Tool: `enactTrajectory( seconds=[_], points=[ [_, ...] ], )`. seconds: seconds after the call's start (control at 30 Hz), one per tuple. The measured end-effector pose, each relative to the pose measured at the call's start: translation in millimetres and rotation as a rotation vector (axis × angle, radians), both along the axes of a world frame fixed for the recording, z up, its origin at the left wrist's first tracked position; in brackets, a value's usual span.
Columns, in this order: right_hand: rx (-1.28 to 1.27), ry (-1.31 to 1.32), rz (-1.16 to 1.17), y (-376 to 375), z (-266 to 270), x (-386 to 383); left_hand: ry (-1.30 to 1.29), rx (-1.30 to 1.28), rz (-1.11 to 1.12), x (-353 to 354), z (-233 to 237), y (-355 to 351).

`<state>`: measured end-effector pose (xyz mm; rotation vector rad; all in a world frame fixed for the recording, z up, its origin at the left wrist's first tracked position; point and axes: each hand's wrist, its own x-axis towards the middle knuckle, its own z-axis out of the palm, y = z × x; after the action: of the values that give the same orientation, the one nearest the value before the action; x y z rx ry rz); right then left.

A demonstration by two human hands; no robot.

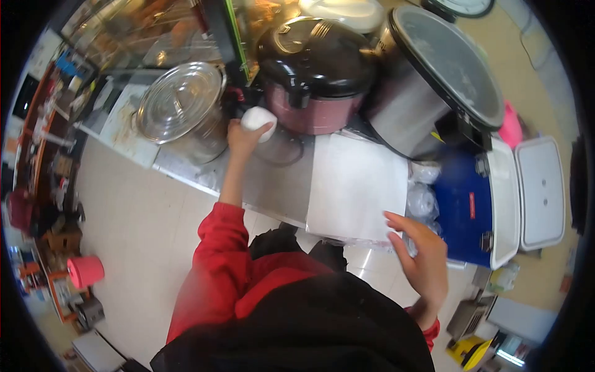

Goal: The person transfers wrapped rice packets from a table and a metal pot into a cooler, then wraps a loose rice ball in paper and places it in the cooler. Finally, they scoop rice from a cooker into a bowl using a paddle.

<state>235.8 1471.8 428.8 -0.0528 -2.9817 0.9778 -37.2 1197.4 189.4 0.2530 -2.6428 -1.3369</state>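
My left hand (243, 137) is closed around a small white rounded object (258, 118) whose kind I cannot make out. It is above the steel counter (266, 192), between a steel pot with a shiny lid (176, 105) and a pink rice cooker with a black lid (316, 111). Held over the front right corner of a stack of white paper sheets (356, 186), my right hand (421, 254) is open with its fingers apart and nothing in it. Clear plastic-wrapped items (423, 201) lie just beyond its fingers, beside the paper.
A large steel cooker (409, 105) stands behind the paper. At the right is a blue cooler box (462, 198) near a white lid (540, 192). A glass display case (161, 37) rises at the back left. A pink bucket (85, 271) sits on the floor.
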Motion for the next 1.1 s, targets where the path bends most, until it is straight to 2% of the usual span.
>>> enactTrajectory(
  seconds=[0.03, 0.13, 0.23, 0.27, 0.33, 0.4, 0.47, 0.57, 0.6, 0.67, 0.7, 0.73, 0.77, 0.8, 0.87, 0.9, 1.0, 1.1],
  points=[
    [-0.038, -0.003, -0.001, -7.7, -8.7, -2.0, 0.057, -0.008, 0.015, 11.3, 7.6, 2.0],
    [-0.223, -0.031, -0.007, -21.4, -37.3, -14.8, 0.162, 0.024, -0.137, 36.7, 19.5, 5.9],
    [-0.201, 0.254, -0.053, -33.2, -33.5, -30.6, 0.283, 0.018, -0.4, 77.1, 67.1, 23.8],
    [-0.184, 0.367, -0.054, -32.3, -26.2, -32.9, 0.283, 0.138, -0.515, 93.8, 87.3, 37.5],
    [-0.018, 0.391, -0.047, -25.1, -22.0, -31.4, 0.18, 0.39, -0.799, 129.1, 127.9, 70.0],
    [-0.05, 0.291, 0.012, -1.2, -15.4, -17.8, 0.114, 0.503, -1.094, 160.1, 153.4, 103.5],
    [-0.286, 0.081, 0.107, 36.7, -2.4, 9.9, -0.063, 0.706, -1.227, 180.7, 165.7, 143.8],
    [-0.263, 0.141, -0.046, 93.5, 21.6, 58.4, -0.126, 0.814, -1.469, 205.7, 177.3, 215.9],
    [-0.26, 0.148, -0.107, 113.4, 27.8, 74.6, -0.063, 0.857, -1.474, 215.5, 185.2, 244.4],
    [-0.033, 0.269, -0.193, 165.0, 42.5, 99.7, 0.061, 0.947, -1.469, 229.4, 203.6, 305.1],
    [0.06, 0.266, -0.306, 191.6, 51.4, 113.4, 0.182, 0.77, -1.48, 227.7, 209.4, 332.3],
    [0.051, 0.269, -0.387, 218.8, 57.7, 126.4, 0.297, 0.587, -1.485, 222.3, 211.5, 355.6],
    [-0.066, 0.286, -0.504, 247.3, 55.4, 136.0, 0.336, 0.5, -1.555, 218.4, 210.8, 379.4],
    [-0.129, 0.249, -0.576, 270.0, 53.7, 136.9, 0.325, 0.451, -1.527, 223.5, 211.9, 399.9],
    [-0.195, 0.12, -0.668, 312.2, 54.0, 131.3, 0.503, 0.169, -1.562, 225.4, 211.3, 435.2],
    [-0.196, 0.024, -0.676, 328.5, 54.0, 124.9, 0.475, 0.145, -1.578, 227.1, 206.2, 446.8],
    [0.067, -0.235, -0.444, 364.7, 24.0, 109.2, 0.422, 0.055, -1.57, 233.4, 188.3, 462.1],
    [0.281, -0.497, -0.386, 369.7, -7.4, 92.3, 0.456, -0.036, -1.533, 235.4, 179.7, 461.0]
  ],
)
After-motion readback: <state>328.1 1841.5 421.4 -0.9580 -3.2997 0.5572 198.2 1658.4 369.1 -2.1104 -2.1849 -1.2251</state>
